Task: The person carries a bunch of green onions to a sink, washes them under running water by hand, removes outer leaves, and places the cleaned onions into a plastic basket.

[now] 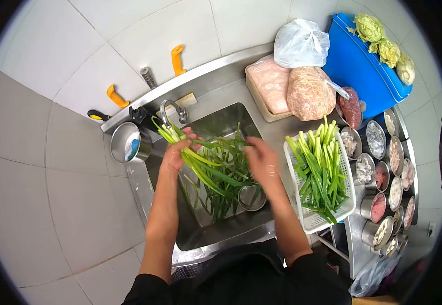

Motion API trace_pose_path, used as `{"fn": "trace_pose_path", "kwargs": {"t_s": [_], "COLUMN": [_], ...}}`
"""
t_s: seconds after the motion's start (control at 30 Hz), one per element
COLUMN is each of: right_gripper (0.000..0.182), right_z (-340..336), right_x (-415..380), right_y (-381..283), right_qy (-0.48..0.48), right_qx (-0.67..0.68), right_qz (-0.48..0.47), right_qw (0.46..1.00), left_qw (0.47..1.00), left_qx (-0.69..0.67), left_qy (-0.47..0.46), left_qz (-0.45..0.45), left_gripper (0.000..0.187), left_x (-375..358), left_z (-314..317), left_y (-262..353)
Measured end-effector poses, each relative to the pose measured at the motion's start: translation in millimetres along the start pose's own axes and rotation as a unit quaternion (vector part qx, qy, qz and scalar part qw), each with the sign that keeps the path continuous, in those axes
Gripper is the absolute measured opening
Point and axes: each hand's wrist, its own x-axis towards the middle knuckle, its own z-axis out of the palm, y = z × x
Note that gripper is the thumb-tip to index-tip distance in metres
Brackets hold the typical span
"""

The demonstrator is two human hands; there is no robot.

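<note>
My left hand (179, 152) is closed around a bunch of spring onions (203, 170), their pale stalk ends pointing up and left by the tap. The dark green leaves of the bunch trail rightward over the sink (180, 236). My right hand (262, 161) is at the leaf side, smeared by motion, so its fingers do not show clearly. Below the hands, more loose greens (221, 203) lie in the sink. A small round metal cup (252, 198) sits among them. To the right, a white perforated basket (350, 201) holds more spring onions (322, 173).
The tap (172, 109) rises at the sink's back edge. A metal pot (124, 145) stands left of it. Bagged meat (311, 94), a tub (261, 104) and a blue box (353, 66) fill the back right. Several metal cups of food (376, 140) line the right side.
</note>
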Motion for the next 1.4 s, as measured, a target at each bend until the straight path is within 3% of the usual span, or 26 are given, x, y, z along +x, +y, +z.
{"fn": "trace_pose_path", "kwargs": {"t_s": [0.07,0.13,0.23,0.3,0.37,0.4,0.5,0.63,0.7,0.8,0.93,1.03,1.1,1.13,1.17,1.2,1.23,1.3,1.33,1.37,1.4], "right_gripper": [0.031,0.028,0.022,0.018,0.018,0.019,0.02,0.023,0.028,0.026,0.024,0.021,0.023,0.023,0.024,0.025,0.025,0.028,0.04,0.04,0.044], "right_z": [66.0,107.0,160.5,159.9,163.4,164.4,166.5,159.7,157.5,146.4,139.1,142.7,153.3,157.6,160.2,162.3,163.7,167.7,176.6,180.9,183.9], "right_x": [15.4,25.4,42.6,48.7,52.4,55.1,49.6,42.6,41.3,47.2,51.5,49.4,48.9,49.9,52.6,57.1,63.3,74.4,71.7,71.3,73.9], "right_y": [-7.8,-20.7,20.2,14.7,16.9,18.5,19.4,19.2,27.0,46.1,82.6,97.0,104.8,109.3,112.7,116.2,120.3,131.4,134.1,130.0,122.7], "right_qy": [-0.019,-0.138,-0.143,-0.204,-0.332,-0.376,-0.398,-0.335,-0.327,-0.329,-0.335,-0.285,-0.249,-0.25,-0.207,-0.156,-0.158,-0.048,0.012,0.014,0.029], "right_qx": [-0.014,0.011,0.02,0.049,0.178,0.134,0.191,0.174,0.169,0.079,0.047,0.011,0.162,0.165,0.332,0.483,0.484,0.222,-0.073,-0.073,-0.083], "right_qz": [-0.195,-0.102,-0.095,-0.081,-0.004,-0.009,-0.006,-0.011,-0.024,-0.086,-0.061,-0.086,-0.038,-0.038,0.075,0.185,0.185,0.217,0.113,0.113,-0.004], "right_qw": [0.98,0.985,0.985,0.974,0.926,0.917,0.897,0.926,0.929,0.937,0.939,0.955,0.954,0.953,0.917,0.841,0.84,0.949,0.991,0.991,0.996], "left_qw": [1.0,1.0,0.998,0.997,0.998,0.998,0.997,0.995,0.971,0.964,0.944,0.936,0.936,0.935,0.933,0.932,0.929,0.926,0.933,0.939,0.94], "left_qx": [0.009,0.0,0.038,0.034,0.042,0.031,-0.006,0.038,0.127,0.089,0.071,0.036,0.054,0.047,0.039,0.041,0.032,0.024,0.026,0.026,0.026], "left_qy": [0.001,-0.011,0.01,0.009,0.037,0.04,0.041,0.058,0.141,0.151,0.183,0.209,0.216,0.217,0.217,0.218,0.225,0.232,0.217,0.203,0.2], "left_qz": [0.004,0.021,0.046,0.062,0.042,0.048,0.057,0.071,0.143,0.201,0.266,0.28,0.273,0.278,0.283,0.285,0.29,0.295,0.287,0.277,0.277], "left_gripper": [0.052,0.056,0.06,0.061,0.059,0.057,0.045,0.04,0.047,0.043,0.049,0.051,0.052,0.052,0.053,0.053,0.052,0.052,0.052,0.051,0.051], "left_x": [-4.9,-10.5,-25.4,-35.9,-43.0,-46.7,-44.0,-33.6,-26.2,-27.8,-43.5,-57.0,-63.2,-64.9,-66.7,-68.1,-70.1,-74.5,-75.7,-78.2,-79.0], "left_z": [7.7,9.2,-12.4,-32.4,-41.5,-34.4,-32.1,-33.1,-25.9,-18.5,-16.4,-25.2,-25.7,-26.5,-26.1,-25.8,-25.8,-21.7,-19.1,-15.2,-9.6], "left_y": [-1.9,-0.5,19.9,29.5,39.5,43.6,39.9,28.0,23.7,37.5,74.7,95.0,99.4,98.5,98.7,100.0,100.7,103.4,105.6,105.7,106.7]}}
